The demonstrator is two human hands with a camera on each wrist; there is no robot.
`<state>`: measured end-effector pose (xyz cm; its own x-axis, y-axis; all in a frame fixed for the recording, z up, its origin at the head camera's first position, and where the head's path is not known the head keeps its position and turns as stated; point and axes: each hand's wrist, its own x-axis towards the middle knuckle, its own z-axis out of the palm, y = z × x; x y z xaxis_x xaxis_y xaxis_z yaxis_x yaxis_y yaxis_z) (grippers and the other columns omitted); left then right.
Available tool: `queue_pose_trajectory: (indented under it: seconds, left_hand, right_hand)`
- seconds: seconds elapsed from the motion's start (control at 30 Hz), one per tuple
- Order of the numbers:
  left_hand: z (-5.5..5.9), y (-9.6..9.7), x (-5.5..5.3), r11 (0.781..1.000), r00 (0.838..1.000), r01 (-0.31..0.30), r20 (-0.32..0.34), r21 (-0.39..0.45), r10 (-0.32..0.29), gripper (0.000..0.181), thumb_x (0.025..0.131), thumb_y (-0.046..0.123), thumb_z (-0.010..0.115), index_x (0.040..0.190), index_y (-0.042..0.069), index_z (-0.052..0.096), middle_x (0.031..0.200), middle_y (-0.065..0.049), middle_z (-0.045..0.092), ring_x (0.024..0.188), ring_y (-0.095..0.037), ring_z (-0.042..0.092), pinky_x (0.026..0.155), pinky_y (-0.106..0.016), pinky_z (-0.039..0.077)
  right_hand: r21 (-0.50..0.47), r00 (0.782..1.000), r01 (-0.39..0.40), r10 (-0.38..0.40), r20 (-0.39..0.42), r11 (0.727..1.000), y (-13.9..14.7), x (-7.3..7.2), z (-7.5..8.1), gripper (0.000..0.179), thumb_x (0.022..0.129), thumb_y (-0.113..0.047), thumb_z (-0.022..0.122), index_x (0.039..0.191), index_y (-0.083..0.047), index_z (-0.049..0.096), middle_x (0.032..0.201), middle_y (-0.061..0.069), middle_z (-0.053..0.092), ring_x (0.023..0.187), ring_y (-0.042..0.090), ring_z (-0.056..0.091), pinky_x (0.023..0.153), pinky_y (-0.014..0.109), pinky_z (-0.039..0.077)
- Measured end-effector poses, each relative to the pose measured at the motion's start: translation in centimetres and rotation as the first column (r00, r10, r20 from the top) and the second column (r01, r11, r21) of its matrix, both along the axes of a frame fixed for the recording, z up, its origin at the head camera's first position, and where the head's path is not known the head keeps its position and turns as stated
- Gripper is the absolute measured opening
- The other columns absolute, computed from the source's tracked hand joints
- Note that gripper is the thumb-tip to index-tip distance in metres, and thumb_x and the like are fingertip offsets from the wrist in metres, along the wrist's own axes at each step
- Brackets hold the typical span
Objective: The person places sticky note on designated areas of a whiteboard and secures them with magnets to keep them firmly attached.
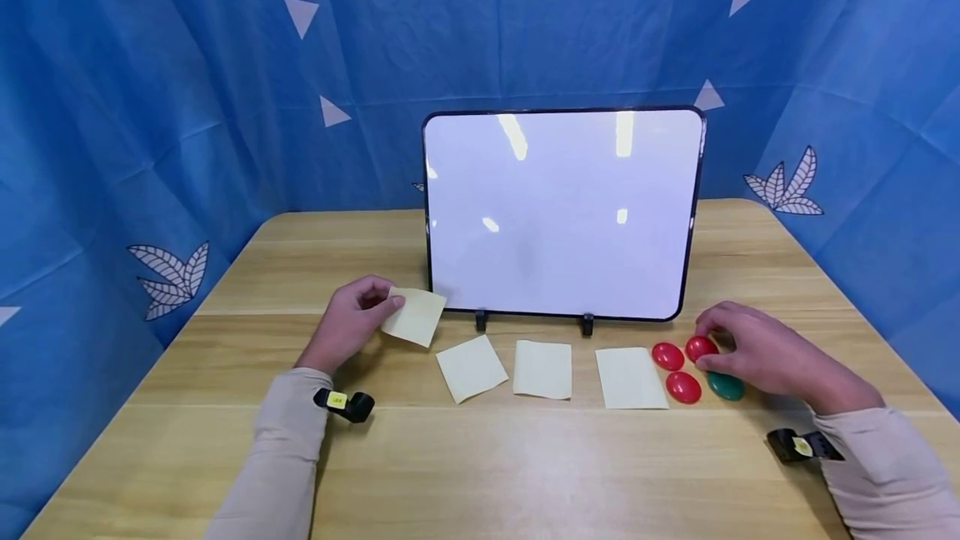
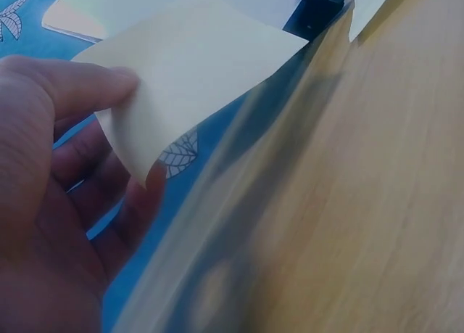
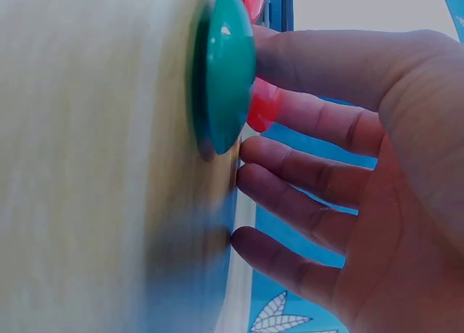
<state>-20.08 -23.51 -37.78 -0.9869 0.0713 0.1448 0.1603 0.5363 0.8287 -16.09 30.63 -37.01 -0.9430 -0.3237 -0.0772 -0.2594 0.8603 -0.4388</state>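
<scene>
My left hand (image 1: pixel 358 315) pinches a pale yellow sticky note (image 1: pixel 415 317) by its left edge and holds it up off the table. In the left wrist view, the thumb lies over the note (image 2: pixel 196 72), whose lower corner curls. At the right, my right hand (image 1: pixel 765 352) has thumb and forefinger around a red round magnet (image 1: pixel 701 347). The right wrist view shows this magnet (image 3: pixel 264 104) between those two fingers, partly hidden by the thumb. Close by lie a green magnet (image 1: pixel 725 386) under the hand and two other red magnets, one behind (image 1: pixel 667 356) and one nearer (image 1: pixel 683 387).
A black-framed whiteboard (image 1: pixel 562 215) stands upright on small black feet (image 1: pixel 587 324) at the back of the wooden table (image 1: pixel 525 473). Three sticky notes lie in front of it: a tilted left note (image 1: pixel 472 368), a middle note (image 1: pixel 543 369) and a right note (image 1: pixel 632 378). Blue curtains (image 1: pixel 225 65) surround the table.
</scene>
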Motion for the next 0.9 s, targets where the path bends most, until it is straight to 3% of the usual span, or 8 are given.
queue_pose_trajectory:
  seconds: [0.3, 0.67, 0.9]
  left_hand:
    - [-0.2, 0.3, -0.1, 0.999, 1.000, -0.004, -0.023, 0.046, 0.005, 0.026, 0.095, 0.030, 0.071, 0.107, 0.008, 0.067, 0.102, -0.010, 0.065, 0.094, -0.026, 0.055, 0.079, -0.031, 0.048]
    - [-0.6, 1.2, -0.3, 0.995, 0.997, 0.017, -0.075, 0.099, -0.009, 0.028, 0.095, 0.031, 0.071, 0.110, 0.007, 0.069, 0.092, -0.009, 0.063, 0.086, -0.024, 0.053, 0.069, -0.026, 0.046]
    - [-0.8, 1.7, -0.3, 0.990, 0.998, 0.002, -0.059, 0.142, 0.006, 0.028, 0.095, 0.032, 0.071, 0.107, 0.007, 0.068, 0.092, -0.010, 0.064, 0.083, -0.024, 0.055, 0.067, -0.025, 0.048]
  right_hand:
    - [-0.018, 0.999, 0.037, -0.036, 0.038, 0.999, -0.4, 0.0, 0.2, 0.033, 0.080, -0.021, 0.086, 0.103, -0.010, 0.065, 0.092, 0.001, 0.061, 0.084, 0.021, 0.054, 0.071, 0.036, 0.051]
    - [-0.030, 0.998, 0.048, -0.047, 0.043, 0.998, -0.6, 0.3, 0.3, 0.028, 0.084, -0.016, 0.082, 0.102, -0.010, 0.062, 0.088, 0.000, 0.061, 0.080, 0.020, 0.054, 0.069, 0.034, 0.050]
    - [-0.058, 0.997, 0.072, -0.072, 0.002, 0.996, -0.6, 0.4, 0.2, 0.029, 0.086, -0.018, 0.080, 0.105, -0.008, 0.060, 0.087, 0.001, 0.060, 0.078, 0.020, 0.053, 0.065, 0.031, 0.049]
